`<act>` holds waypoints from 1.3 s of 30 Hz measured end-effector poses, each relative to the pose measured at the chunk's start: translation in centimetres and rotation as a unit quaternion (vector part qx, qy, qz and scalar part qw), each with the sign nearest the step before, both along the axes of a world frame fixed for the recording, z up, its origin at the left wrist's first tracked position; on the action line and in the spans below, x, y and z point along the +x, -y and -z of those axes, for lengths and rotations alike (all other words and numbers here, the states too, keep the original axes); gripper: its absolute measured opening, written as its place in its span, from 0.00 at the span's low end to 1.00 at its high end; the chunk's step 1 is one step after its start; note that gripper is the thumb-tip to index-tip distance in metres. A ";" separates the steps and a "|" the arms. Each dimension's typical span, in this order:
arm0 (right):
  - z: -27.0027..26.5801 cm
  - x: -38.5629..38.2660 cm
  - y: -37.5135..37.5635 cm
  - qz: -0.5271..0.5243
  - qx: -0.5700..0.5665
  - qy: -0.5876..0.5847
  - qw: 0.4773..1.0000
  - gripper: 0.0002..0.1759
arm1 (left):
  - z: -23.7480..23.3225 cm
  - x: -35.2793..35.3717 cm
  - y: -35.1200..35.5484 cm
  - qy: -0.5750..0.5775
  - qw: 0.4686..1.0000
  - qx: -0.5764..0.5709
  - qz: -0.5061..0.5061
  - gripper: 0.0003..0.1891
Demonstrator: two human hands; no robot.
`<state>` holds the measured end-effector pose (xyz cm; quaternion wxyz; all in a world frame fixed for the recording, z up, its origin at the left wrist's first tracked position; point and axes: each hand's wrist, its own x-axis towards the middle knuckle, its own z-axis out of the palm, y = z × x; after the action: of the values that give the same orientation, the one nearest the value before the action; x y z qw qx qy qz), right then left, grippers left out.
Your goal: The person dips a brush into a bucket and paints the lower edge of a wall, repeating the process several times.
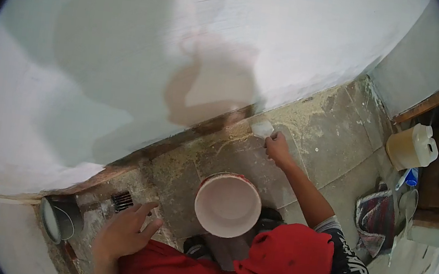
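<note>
My right hand [279, 148] is closed round a small scraper [262, 128] with a flat, whitish blade. The blade is right at the foot of the pale wall [320, 34], low over the grimy tiled floor [333, 145]. A round, whitish bucket [228, 206] with a reddish rim stands between my feet, its pale inside facing up. Down on the left, my left hand [125, 235] hovers by my knee with its fingers spread and nothing in them. Just beyond its fingertips lies a dark, ridged piece [123, 201] on the floor.
A grey pail [58, 221] with a wire handle lies tilted in the left corner. On the right stand a yellowish jug [413, 147] and a blue-and-white item [411, 177], with a crumpled dark cloth [375, 219] below. My red-clad knee [292, 261] sticks out beside the bucket.
</note>
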<state>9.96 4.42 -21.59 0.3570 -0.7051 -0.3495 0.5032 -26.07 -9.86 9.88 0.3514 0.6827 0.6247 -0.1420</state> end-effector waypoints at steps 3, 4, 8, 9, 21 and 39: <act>0.5 0.1 -0.6 -0.004 0.007 0.023 1.000 0.10 | 0.1 -0.1 0.3 -0.006 1.000 0.015 0.012 0.28; 1.0 0.2 -1.1 -0.014 0.009 0.027 0.999 0.10 | 0.3 -0.3 0.4 -0.004 1.000 0.016 0.009 0.27; 1.6 1.1 -3.5 -0.033 0.053 0.085 0.994 0.11 | 0.6 -0.7 0.3 0.008 1.000 0.003 -0.003 0.27; 1.0 1.0 -3.4 -0.034 0.052 0.083 0.995 0.11 | 0.5 -0.6 0.3 0.007 1.000 0.002 -0.005 0.27; -6.8 3.2 1.5 -0.032 0.070 -0.049 0.996 0.11 | 0.1 0.4 -0.6 -0.016 1.000 -0.013 -0.005 0.26; -19.8 4.6 -0.7 -0.191 -0.020 0.088 0.977 0.11 | 1.2 -0.9 1.2 0.011 0.996 0.087 0.024 0.20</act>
<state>14.52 5.16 -1.77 0.2078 -0.6738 -0.4977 0.5051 -26.99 -11.02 8.68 0.2941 0.7270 0.6142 -0.0879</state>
